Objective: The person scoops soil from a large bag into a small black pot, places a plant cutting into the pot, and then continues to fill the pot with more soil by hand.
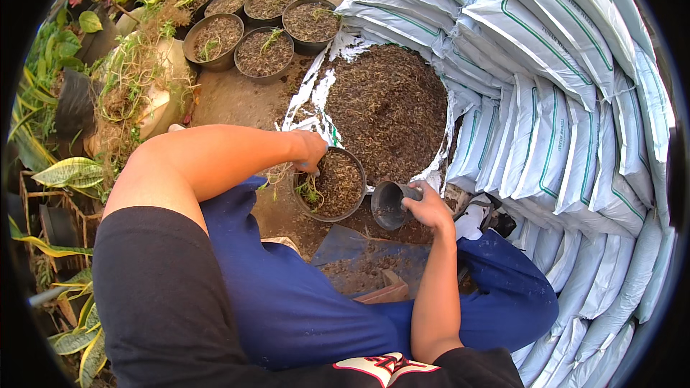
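Note:
A round black plastic pot (345, 180) stands on the ground before me, filled with brown potting mix, with a small green plant (310, 191) at its left side. My left hand (310, 152) is at the pot's upper left rim, its fingers around plant stems; more thin stems and roots hang below the wrist. In my right hand (431, 205) is a small empty-looking black plastic pot (389, 206), tilted with its mouth toward the filled pot. Beyond both lies a large heap of dark potting mix (385, 108) in an opened white sack (318, 94).
Several potted seedlings (264, 54) stand at the upper left. A bundle of uprooted plants (126, 86) rests on a pale sack beside them. Stacked white sacks (544, 140) form a wall on the right. Leafy plants (73, 172) line the left edge.

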`<action>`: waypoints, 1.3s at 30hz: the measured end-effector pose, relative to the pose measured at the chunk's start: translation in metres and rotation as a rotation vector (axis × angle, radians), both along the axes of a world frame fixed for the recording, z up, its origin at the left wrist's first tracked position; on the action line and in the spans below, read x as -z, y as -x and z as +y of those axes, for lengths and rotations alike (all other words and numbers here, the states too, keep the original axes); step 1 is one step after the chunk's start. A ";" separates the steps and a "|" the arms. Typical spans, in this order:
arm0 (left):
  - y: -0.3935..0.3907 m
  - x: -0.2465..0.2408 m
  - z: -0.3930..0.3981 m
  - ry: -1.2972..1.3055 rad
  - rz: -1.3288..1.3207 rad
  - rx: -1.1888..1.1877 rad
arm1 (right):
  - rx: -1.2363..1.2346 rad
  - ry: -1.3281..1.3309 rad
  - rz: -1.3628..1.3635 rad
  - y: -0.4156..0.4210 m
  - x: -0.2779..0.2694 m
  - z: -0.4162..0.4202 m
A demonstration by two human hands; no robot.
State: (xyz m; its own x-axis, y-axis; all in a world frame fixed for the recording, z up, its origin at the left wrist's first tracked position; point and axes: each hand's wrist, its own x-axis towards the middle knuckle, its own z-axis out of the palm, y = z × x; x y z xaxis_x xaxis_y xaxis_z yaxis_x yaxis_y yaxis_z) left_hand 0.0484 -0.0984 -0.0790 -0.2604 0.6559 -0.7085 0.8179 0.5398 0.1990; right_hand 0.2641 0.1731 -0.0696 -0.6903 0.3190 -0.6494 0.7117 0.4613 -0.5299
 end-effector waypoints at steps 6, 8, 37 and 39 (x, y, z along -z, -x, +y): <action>0.010 0.007 0.013 0.145 -0.131 0.146 | -0.122 -0.454 0.307 0.009 0.003 -0.059; 0.009 0.013 0.004 0.096 -0.114 0.133 | -0.088 -0.364 0.344 0.022 -0.012 -0.088; 0.011 -0.016 -0.009 -0.076 -0.315 0.089 | 0.222 0.402 0.215 0.000 0.054 -0.122; 0.012 -0.013 -0.008 -0.046 -0.322 0.097 | 0.335 0.349 0.161 0.003 0.056 -0.128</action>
